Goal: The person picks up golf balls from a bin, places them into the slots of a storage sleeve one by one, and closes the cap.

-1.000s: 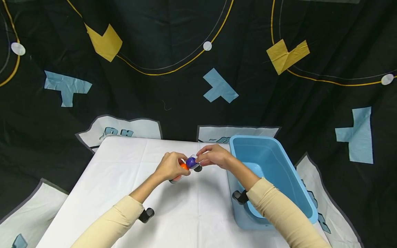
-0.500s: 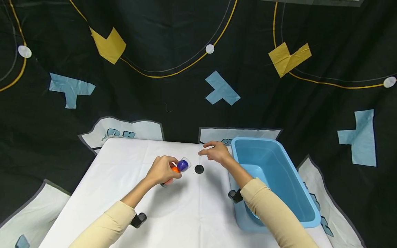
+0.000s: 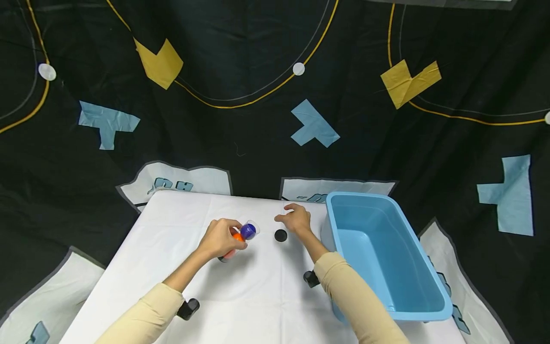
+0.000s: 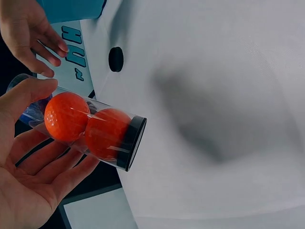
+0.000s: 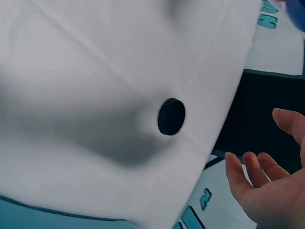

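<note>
While the left hand (image 3: 221,237) grips a clear tube (image 4: 93,106), the right hand (image 3: 297,222) hangs empty, fingers relaxed.

Tube: tilted above the white table (image 3: 245,296); blue ball (image 3: 248,231) at its raised mouth, two orange balls (image 4: 66,116) behind, black end cap (image 4: 135,143) at the lower end. Black disc (image 3: 280,235): flat on the table near the right hand, between tube and tub. Tub (image 3: 399,239): blue, at the table's right side.
</note>
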Available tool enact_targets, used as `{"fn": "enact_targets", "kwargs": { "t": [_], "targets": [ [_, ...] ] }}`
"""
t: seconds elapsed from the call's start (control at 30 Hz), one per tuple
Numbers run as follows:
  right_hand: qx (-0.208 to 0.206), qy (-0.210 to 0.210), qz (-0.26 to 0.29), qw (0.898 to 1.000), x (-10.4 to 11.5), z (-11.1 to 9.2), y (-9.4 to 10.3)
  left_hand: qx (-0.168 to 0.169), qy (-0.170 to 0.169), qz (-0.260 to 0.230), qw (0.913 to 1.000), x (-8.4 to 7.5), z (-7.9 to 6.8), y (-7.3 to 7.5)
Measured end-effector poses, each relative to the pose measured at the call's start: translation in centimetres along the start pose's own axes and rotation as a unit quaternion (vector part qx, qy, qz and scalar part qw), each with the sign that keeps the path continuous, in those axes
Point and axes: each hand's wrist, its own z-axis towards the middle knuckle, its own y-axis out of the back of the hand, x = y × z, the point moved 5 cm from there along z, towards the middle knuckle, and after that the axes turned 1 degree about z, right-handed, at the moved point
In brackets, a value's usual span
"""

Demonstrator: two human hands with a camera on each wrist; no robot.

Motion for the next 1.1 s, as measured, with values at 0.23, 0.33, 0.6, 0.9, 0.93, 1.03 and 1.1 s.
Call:
{"fn": "enact_targets", "kwargs": {
  "t": [0.23, 0.33, 0.6, 0.9, 0.93, 1.03, 1.1],
  "targets": [
    [-0.032, 0.001, 0.007, 0.999, -1.3, 0.0, -1.5, -0.004, 0.001, 0.002, 1.0, 0.5, 0.0, 0.0],
    [-0.035, -0.004, 0.007, 0.999, -2.0, -0.2, -2.2, -0.008, 0.005, 0.005, 0.9999, 0.7, 0.0, -0.1],
    [-0.035, -0.028, 0.002, 0.999, -4.1, -0.2, -3.7, -0.007, 0.007, 0.004, 0.9999, 1.1, 0.0, -0.4],
    [-0.054, -0.012, 0.012, 0.998, -5.6, 0.1, -5.0, -0.016, 0.012, 0.006, 0.9998, 1.4, -0.2, 0.0],
    [-0.057, -0.012, 0.014, 0.998, -5.8, 0.1, -5.1, -0.015, 0.011, 0.005, 0.9998, 1.4, -0.1, 0.1],
    [-0.066, -0.009, 0.018, 0.998, -6.2, 0.0, -5.4, -0.013, 0.012, 0.002, 0.9998, 1.4, -0.1, 0.0],
    [-0.066, -0.006, 0.019, 0.998, -6.6, 0.0, -5.6, -0.014, 0.013, 0.002, 0.9998, 1.5, -0.1, 0.1]
  ]
}}
